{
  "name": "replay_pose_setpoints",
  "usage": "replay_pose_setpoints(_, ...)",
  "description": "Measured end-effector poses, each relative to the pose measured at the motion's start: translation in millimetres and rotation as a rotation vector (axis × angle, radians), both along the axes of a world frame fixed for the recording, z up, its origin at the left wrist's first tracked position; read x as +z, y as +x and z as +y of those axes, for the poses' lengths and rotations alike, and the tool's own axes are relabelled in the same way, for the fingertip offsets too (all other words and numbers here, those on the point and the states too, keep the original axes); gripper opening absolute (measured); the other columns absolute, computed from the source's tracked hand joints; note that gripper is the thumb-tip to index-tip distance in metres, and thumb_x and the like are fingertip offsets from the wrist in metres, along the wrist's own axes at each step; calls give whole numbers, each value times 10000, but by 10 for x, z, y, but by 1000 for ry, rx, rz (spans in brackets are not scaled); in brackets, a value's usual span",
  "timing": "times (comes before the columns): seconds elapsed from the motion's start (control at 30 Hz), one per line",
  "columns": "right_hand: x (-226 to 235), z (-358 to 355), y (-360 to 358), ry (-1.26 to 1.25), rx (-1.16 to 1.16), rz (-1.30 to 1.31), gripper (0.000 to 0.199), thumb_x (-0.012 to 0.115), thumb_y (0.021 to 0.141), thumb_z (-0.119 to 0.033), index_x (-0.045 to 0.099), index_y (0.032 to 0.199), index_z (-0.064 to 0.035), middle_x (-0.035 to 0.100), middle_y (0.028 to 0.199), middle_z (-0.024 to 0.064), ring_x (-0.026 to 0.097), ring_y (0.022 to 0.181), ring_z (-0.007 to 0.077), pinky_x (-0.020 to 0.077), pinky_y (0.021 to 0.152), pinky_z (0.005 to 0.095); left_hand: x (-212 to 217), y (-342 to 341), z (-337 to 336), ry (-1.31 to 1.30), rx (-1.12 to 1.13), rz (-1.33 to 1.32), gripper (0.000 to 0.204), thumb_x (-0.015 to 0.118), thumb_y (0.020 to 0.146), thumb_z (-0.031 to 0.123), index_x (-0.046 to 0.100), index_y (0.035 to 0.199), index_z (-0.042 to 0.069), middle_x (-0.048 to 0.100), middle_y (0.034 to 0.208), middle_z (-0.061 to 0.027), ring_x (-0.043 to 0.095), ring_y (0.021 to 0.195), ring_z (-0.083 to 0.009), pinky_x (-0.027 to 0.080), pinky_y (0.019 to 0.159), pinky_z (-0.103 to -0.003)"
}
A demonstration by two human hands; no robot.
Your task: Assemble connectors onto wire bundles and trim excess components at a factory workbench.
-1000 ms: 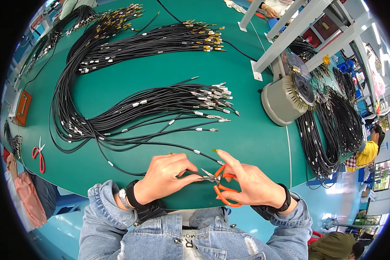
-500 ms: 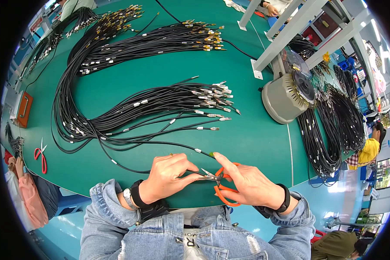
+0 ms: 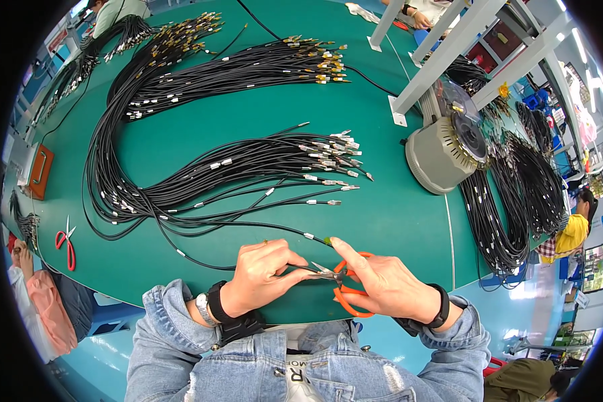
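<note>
Between the thumb and fingers of my left hand (image 3: 264, 273) is pinched a black cable (image 3: 211, 266), which runs back to the large bundle. Its end points to the right, toward my right hand. My right hand (image 3: 388, 285) is closed on scissors with orange handles (image 3: 352, 303); their slim blades (image 3: 323, 269) lie at the cable's end, close to my left fingertips. Whether the blades touch it is too small to tell. Another cable with a white label (image 3: 308, 236) reaches up to a small green spot (image 3: 328, 240) at my right fingertip.
A large bundle of black cables (image 3: 201, 171) curves over the green table (image 3: 382, 221). Red scissors (image 3: 68, 246) lie at the left. A grey round machine (image 3: 439, 157) stands at the right beside white metal posts (image 3: 442, 63). More cables (image 3: 492, 224) hang over the right edge. Other people sit around.
The view has shifted slightly, so the table's things sit a little lower. My hands keep nearly the same pose, with cable and scissors still held.
</note>
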State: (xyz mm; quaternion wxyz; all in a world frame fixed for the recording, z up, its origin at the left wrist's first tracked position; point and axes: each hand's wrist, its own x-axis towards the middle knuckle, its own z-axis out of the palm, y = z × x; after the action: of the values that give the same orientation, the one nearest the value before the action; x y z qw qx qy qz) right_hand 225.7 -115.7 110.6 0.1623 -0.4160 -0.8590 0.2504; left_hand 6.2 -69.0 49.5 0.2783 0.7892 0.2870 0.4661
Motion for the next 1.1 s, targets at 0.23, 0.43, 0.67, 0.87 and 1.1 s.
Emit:
replay_pose_setpoints(0.23, 28, -1, -22, -78, -40, 68, 820, 672, 752, -52, 172, 1400, -1, 608, 815, 105, 565, 591, 228, 487, 619, 322, 20, 23, -20, -38, 4, 14, 212, 803, 602, 141, 611, 667, 81, 440, 526, 8, 389, 416, -113, 288, 390, -258)
replay_pose_setpoints(0.43, 24, 48, 172, -250, -254, 204, 816, 601, 770, 24, 104, 1416, -30, 568, 718, 94, 541, 559, 216, 485, 697, 307, -3, 25, -6, -61, 23, 1, 246, 820, 589, 116, 589, 664, 75, 441, 501, 3, 375, 403, -102, 254, 386, -247)
replay_pose_setpoints(0.67, -99, 203, 609, -185, -586, 39, 819, 641, 764, -13, 142, 1413, -46, 574, 737, 103, 573, 639, 244, 473, 696, 320, -58, 101, -4, -277, 4, -97, 118, 733, 720, 68, 624, 750, 35, 509, 560, -26, 432, 451, -86, 334, 417, -227)
replay_pose_setpoints(0.87, -378, 322, 936, 29, -693, -221, 789, 666, 758, -39, 204, 1397, -46, 583, 788, 114, 584, 724, 263, 457, 676, 323, 118, 119, 45, -532, -77, -70, 84, 604, 848, 52, 624, 915, 6, 569, 667, -39, 484, 538, -73, 412, 488, -216)
replay_pose_setpoints(1.1, -225, 339, 641, 117, -818, 411, 404, 619, 799, -25, 493, 1182, 1, 594, 817, 59, 556, 733, 147, 432, 663, 263, 96, 175, 208, -823, -188, -151, 190, 554, 905, 128, 566, 1040, -5, 583, 783, -5, 494, 633, -54, 408, 573, -195)
